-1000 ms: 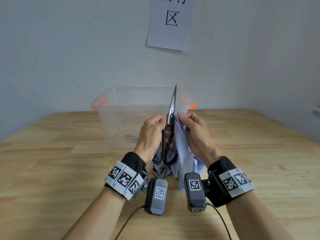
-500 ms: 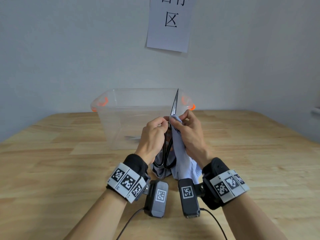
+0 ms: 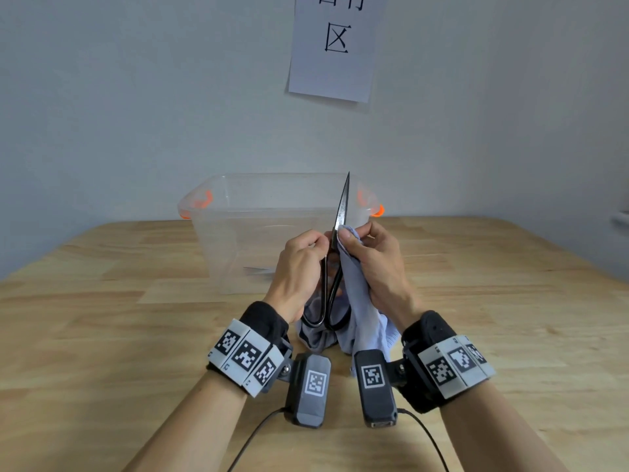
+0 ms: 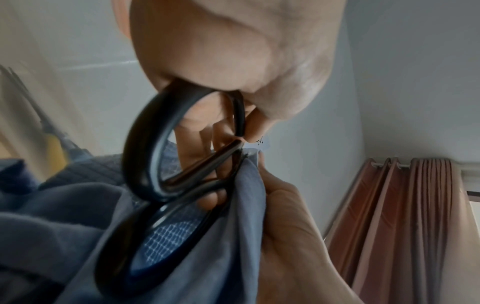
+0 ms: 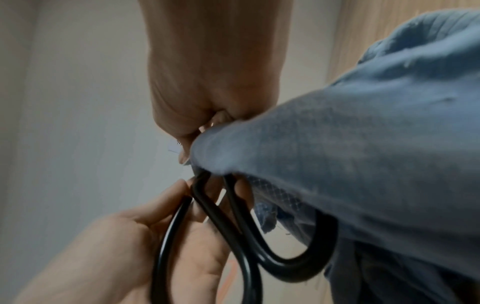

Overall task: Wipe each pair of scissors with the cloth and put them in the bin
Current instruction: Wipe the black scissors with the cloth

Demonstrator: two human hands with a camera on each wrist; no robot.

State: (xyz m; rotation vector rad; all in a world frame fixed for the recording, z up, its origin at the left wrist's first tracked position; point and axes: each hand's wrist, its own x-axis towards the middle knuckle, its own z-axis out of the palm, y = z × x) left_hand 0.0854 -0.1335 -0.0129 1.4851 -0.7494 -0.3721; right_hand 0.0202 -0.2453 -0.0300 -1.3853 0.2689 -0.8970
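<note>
Black-handled scissors stand upright between my hands, the blades pointing up in front of the clear bin. My left hand grips them just above the handle loops. My right hand pinches a pale blue-grey cloth against the base of the blade. The cloth hangs down over the loops to the table. The blade's lower part is hidden by cloth and fingers.
The bin stands on the wooden table near the wall, with orange handles at both ends and something pale and flat lying inside. A paper sign hangs on the wall above. Cables trail from my wrist cameras.
My right hand slid the cloth down the blade towards the pivot and back up a little. The scissors stayed upright in my left hand.
</note>
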